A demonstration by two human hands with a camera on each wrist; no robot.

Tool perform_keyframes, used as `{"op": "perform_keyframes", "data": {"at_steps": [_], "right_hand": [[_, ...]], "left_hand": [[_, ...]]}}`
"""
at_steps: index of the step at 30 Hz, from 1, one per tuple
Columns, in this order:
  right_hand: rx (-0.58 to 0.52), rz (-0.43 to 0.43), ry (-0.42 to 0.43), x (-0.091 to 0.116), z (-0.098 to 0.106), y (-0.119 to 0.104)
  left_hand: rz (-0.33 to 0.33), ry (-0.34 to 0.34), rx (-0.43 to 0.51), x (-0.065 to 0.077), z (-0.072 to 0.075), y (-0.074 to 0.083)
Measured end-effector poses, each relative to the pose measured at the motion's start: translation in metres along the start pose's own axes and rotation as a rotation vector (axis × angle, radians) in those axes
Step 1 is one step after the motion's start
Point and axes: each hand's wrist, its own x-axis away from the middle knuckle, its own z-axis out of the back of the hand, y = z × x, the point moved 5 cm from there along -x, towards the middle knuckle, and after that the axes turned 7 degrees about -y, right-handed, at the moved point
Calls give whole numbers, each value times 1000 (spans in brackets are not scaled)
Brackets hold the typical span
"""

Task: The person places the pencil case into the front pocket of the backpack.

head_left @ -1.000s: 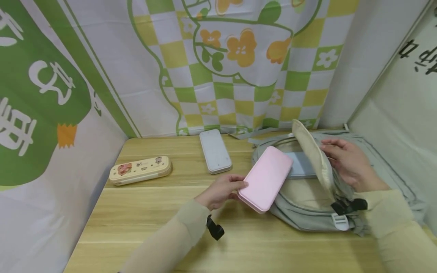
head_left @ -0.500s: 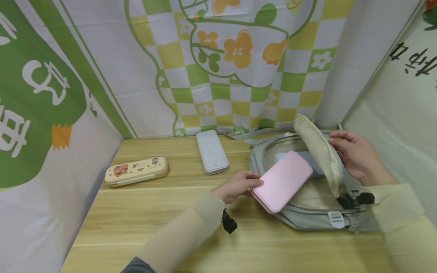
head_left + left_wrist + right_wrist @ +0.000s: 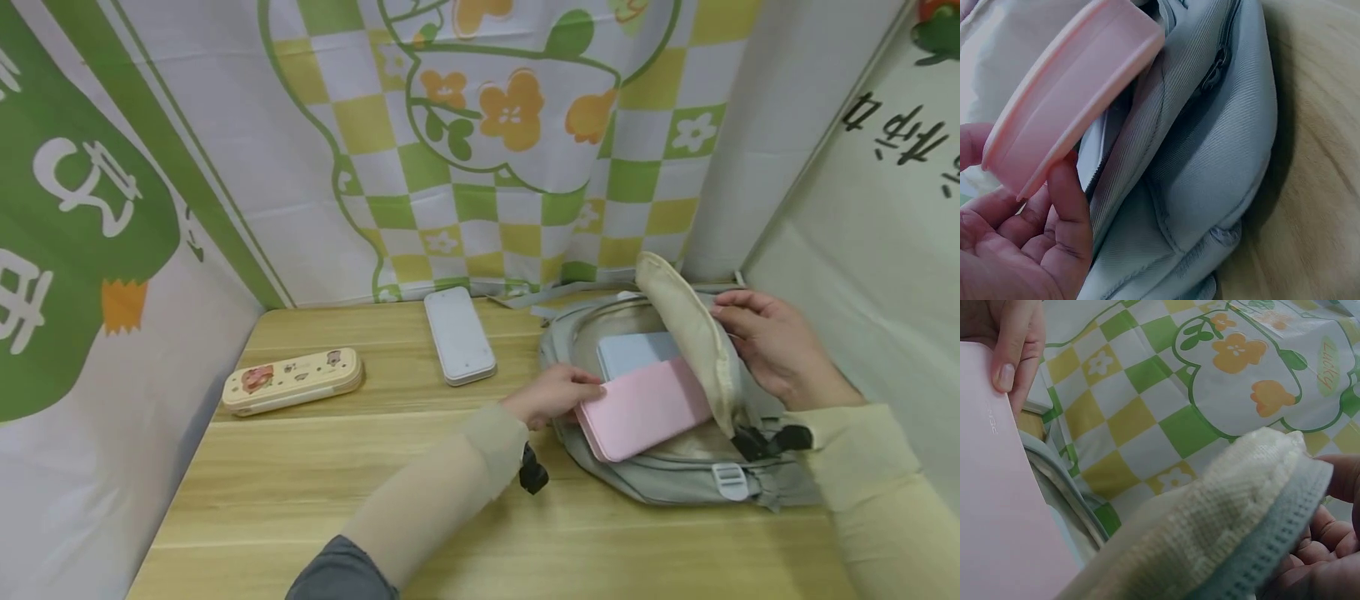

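Observation:
My left hand (image 3: 551, 393) pinches one end of a pink pencil case (image 3: 648, 408), thumb on top and fingers beneath. The case lies tilted over the mouth of an unzipped grey backpack (image 3: 622, 483), its far end under the raised flap. In the left wrist view, the side of the pink case (image 3: 1072, 94) shows above the bag's zipped edge. My right hand (image 3: 780, 350) holds the cream-lined flap (image 3: 686, 333) up by its outer edge. A light blue case (image 3: 630, 352) sits inside the bag, partly hidden by the pink one and the flap.
A white case (image 3: 459, 335) lies toward the back of the wooden table (image 3: 300, 475). A cream pencil case (image 3: 294, 381) with cartoon prints is at the left. A checked cloth (image 3: 480, 208) hangs behind, with printed cloth walls at both sides.
My left hand has carried the pink case rightward into the backpack's opening, turning it more level. The right hand still holds the flap. The view has shifted slightly.

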Motion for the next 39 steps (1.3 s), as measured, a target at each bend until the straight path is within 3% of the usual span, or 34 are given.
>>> {"op": "perform_keyframes", "data": {"at_steps": [12, 20, 24, 31, 39], "right_hand": [[-42, -4, 5, 5, -5, -5], [1, -2, -8, 10, -5, -2], [3, -3, -19, 7, -8, 2], [19, -7, -4, 6, -8, 0], [37, -19, -10, 8, -10, 3]], "left_hand": [[8, 68, -148, -14, -10, 15], [-11, -10, -4, -4, -4, -1], [-4, 2, 82, 4, -2, -8], [-7, 41, 172, -7, -10, -6], [-12, 97, 171, -15, -23, 0]]}}
